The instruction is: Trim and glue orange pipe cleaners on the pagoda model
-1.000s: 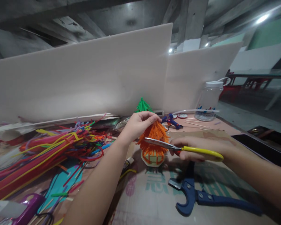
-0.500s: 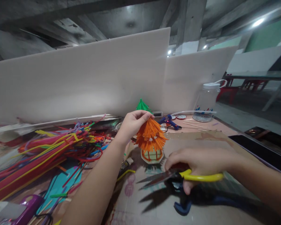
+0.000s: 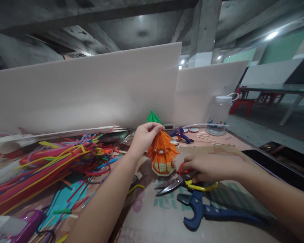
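Observation:
My left hand (image 3: 147, 135) pinches the tip of an orange pipe-cleaner roof on a small model house (image 3: 163, 150). The roof has two fringed tiers above a pale base with orange bars. My right hand (image 3: 205, 168) is closed around the handles of a pair of scissors (image 3: 171, 187), one loop red and one yellow. Its blades are slightly apart and point left, just in front of the house base. Below the scissors lies a blue pipe cutter (image 3: 196, 209). Behind my left hand stands a green pipe-cleaner cone (image 3: 153, 116), its lower part hidden.
Bundled pipe cleaners (image 3: 53, 168) cover the left, near turquoise sheets (image 3: 63, 202) and a purple tool (image 3: 30, 224). A blue glue gun (image 3: 181, 135), a water bottle (image 3: 219, 116) and a dark phone-like slab (image 3: 276, 168) lie farther back. A white board (image 3: 91, 94) stands behind.
My right hand has moved the scissors slightly up and away, uncovering more of the blue pipe cutter. My left hand keeps its hold on the orange roof. The view has tilted slightly upward.

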`<state>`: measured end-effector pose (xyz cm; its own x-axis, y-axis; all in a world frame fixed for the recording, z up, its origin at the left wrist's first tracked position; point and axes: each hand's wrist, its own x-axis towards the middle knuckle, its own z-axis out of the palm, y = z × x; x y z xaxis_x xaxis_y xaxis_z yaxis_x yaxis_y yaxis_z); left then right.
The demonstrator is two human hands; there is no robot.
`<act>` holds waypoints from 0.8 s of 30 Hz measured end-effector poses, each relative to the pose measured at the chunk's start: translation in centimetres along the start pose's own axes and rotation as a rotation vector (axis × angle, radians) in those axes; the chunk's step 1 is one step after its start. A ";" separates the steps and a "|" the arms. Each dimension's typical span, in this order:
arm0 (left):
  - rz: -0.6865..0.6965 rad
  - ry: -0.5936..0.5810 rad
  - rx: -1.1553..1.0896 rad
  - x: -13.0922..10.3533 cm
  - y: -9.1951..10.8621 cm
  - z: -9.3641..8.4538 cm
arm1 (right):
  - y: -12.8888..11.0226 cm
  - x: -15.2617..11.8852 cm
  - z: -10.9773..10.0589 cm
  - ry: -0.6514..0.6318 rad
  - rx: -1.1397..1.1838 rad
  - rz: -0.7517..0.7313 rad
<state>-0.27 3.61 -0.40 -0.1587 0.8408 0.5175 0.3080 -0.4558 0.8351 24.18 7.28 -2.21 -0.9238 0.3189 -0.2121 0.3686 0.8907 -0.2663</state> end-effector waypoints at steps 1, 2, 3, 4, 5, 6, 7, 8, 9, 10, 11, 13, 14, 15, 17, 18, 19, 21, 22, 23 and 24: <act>0.011 0.000 -0.001 0.0 0.0 0.1 | 0.0 0.0 -0.1 -0.009 0.010 0.029; 0.014 -0.003 0.000 -0.1 0.1 0.2 | -0.1 0.0 -0.1 -0.015 0.020 0.057; 0.009 -0.006 0.005 -0.1 0.0 0.2 | 0.0 0.0 -0.1 -0.020 0.033 0.075; 0.002 -0.013 0.013 -0.1 0.0 0.2 | 0.0 0.1 -0.1 -0.015 0.048 0.081; -0.007 -0.026 0.019 0.0 -0.1 0.1 | 0.2 0.1 0.0 -0.015 0.068 0.076; -0.014 -0.039 0.019 0.0 -0.2 0.0 | 0.4 0.3 0.1 -0.014 0.089 0.071; -0.016 -0.053 0.014 0.1 -0.3 -0.2 | 0.7 0.5 0.3 -0.011 0.107 0.070; -0.015 -0.066 0.006 0.1 -0.3 -0.4 | 1.0 0.7 0.6 0.002 0.114 0.077; -0.017 -0.079 0.004 0.1 -0.3 -0.5 | 1.4 1.0 1.0 0.030 0.100 0.091; -0.023 -0.092 0.012 0.1 -0.2 -0.7 | 1.7 1.4 1.4 0.069 0.069 0.107; -0.031 -0.103 0.036 0.1 -0.1 -0.9 | 2.0 1.8 1.8 0.112 0.030 0.121; -0.043 -0.122 0.113 0.0 0.3 -1.1 | 2.5 2.7 2.7 0.188 -0.054 0.136; -0.046 -0.131 0.148 -0.1 0.5 -1.2 | 2.6 3.1 3.1 0.214 -0.087 0.141; -0.047 -0.141 0.177 -0.1 0.6 -1.3 | 2.7 3.4 3.5 0.231 -0.110 0.149; -0.042 -0.144 0.222 -0.2 0.5 -1.2 | 2.8 3.9 4.0 0.256 -0.136 0.167; -0.037 -0.141 0.240 -0.2 0.4 -1.1 | 2.9 4.0 4.2 0.266 -0.144 0.175; -0.027 -0.136 0.256 -0.2 0.3 -1.0 | 3.0 4.1 4.3 0.272 -0.147 0.180; 0.002 -0.132 0.270 -0.2 -0.1 -0.7 | 3.2 4.2 4.4 0.280 -0.145 0.183; 0.018 -0.134 0.269 -0.2 -0.2 -0.6 | 3.3 4.2 4.5 0.284 -0.142 0.181; 0.032 -0.139 0.270 -0.2 -0.3 -0.5 | 3.4 4.2 4.6 0.287 -0.139 0.178; 0.043 -0.140 0.277 -0.3 -0.3 -0.4 | 3.6 4.3 4.6 0.290 -0.136 0.172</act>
<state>-0.71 3.40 -0.70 -0.0153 0.8632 0.5047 0.5582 -0.4114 0.7205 22.05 10.32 -8.43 -0.8476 0.5292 0.0381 0.5221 0.8447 -0.1178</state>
